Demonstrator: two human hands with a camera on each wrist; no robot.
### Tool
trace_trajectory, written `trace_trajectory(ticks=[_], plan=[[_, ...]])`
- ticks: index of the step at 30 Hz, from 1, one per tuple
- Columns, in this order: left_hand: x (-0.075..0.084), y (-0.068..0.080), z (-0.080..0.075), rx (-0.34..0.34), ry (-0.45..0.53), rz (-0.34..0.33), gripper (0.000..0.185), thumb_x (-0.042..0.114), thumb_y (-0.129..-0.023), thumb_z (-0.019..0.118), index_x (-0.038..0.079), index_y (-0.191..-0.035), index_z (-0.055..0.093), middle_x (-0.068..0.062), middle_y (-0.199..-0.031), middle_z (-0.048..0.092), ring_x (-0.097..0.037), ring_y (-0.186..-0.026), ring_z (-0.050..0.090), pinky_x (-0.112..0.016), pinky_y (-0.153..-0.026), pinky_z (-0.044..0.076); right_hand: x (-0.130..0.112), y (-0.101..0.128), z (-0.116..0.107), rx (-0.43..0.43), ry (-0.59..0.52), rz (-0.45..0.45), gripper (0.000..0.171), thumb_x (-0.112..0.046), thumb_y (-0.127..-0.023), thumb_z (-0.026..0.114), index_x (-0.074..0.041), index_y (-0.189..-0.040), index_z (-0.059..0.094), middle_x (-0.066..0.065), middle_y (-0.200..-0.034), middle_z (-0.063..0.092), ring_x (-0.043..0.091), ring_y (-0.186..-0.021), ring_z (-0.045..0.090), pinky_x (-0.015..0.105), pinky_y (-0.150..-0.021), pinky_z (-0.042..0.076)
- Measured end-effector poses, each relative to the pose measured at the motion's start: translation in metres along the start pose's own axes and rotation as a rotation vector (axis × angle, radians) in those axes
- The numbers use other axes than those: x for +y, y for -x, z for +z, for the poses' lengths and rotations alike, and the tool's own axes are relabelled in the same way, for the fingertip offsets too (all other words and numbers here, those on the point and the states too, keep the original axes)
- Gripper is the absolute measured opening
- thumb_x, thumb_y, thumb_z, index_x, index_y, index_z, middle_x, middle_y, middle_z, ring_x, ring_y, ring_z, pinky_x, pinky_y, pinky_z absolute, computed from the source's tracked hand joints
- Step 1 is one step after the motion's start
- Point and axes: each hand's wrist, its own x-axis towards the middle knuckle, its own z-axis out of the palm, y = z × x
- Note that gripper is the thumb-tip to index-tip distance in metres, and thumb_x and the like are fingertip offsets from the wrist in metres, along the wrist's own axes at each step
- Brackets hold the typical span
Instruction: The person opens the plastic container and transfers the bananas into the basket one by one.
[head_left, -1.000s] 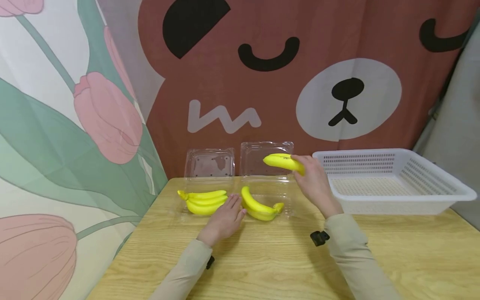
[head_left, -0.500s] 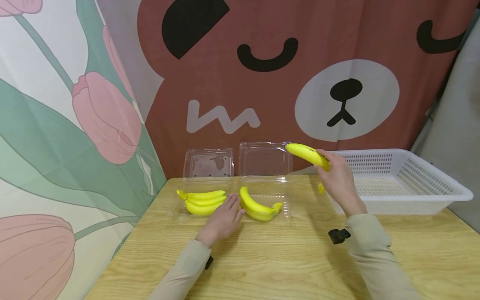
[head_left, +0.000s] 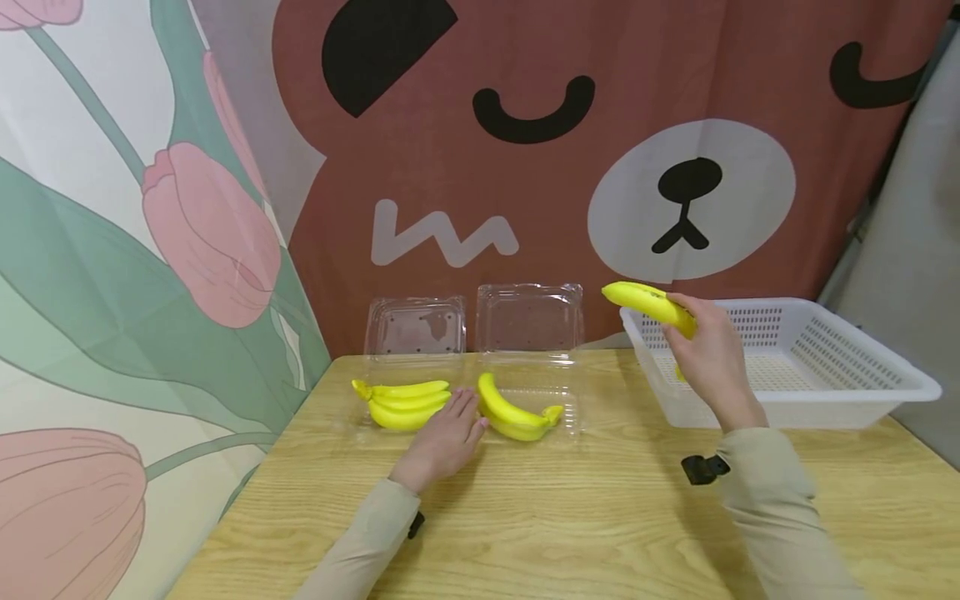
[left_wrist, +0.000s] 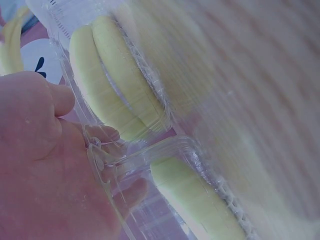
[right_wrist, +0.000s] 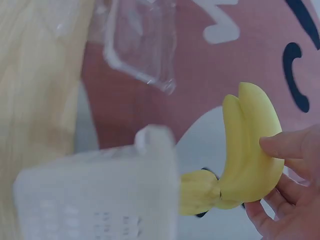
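Bananas (head_left: 647, 301) and right hand (head_left: 712, 358) shifted rightward.

There's a big sleepy bear backdrop (head_left: 555, 187) right behind the worktop's (head_left: 540, 517) far edge, tulip-print cloth (head_left: 212, 237) along the left edge, plus some plain greyish sheet-looking thing (head_left: 911, 242) past the right.

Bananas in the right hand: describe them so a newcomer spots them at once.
On the right of the wooden table stands a white basket. By its left end, the right hand grips the bananas. They are held up, while the other bananas lie in clear boxes.
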Motion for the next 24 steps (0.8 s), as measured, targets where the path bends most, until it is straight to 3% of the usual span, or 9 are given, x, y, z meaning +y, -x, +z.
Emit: trace_trajectory(ticks=[13,24], plan=[[-0.001,0.000,0.001,-0.010,0.005,-0.008,0.061,0.038,-0.109,0.024,-0.005,-0.153,0.025,-0.021,-0.160,0.018,-0.032,-0.148,0.011,-0.045,-0.119,0.015,0.058,0.004,-0.006,-0.044,0.124,0.053,0.045,0.003,-0.093,0.057,0.008,-0.137,0.049,0.033,-0.132,0.049,0.051,-0.116,0.043,0.066,-0.096,0.035],[0.002,0.001,-0.002,-0.009,0.008,-0.009,0.061,0.037,-0.109,0.024,-0.006,-0.152,0.025,-0.021,-0.160,0.018,-0.033,-0.148,0.011,-0.045,-0.119,0.014,0.076,0.005,-0.007,-0.046,0.161,0.099,0.047,0.006,-0.091,0.055,0.009,-0.137,0.049,0.036,-0.131,0.048,0.055,-0.118,0.040,0.068,-0.098,0.031]])
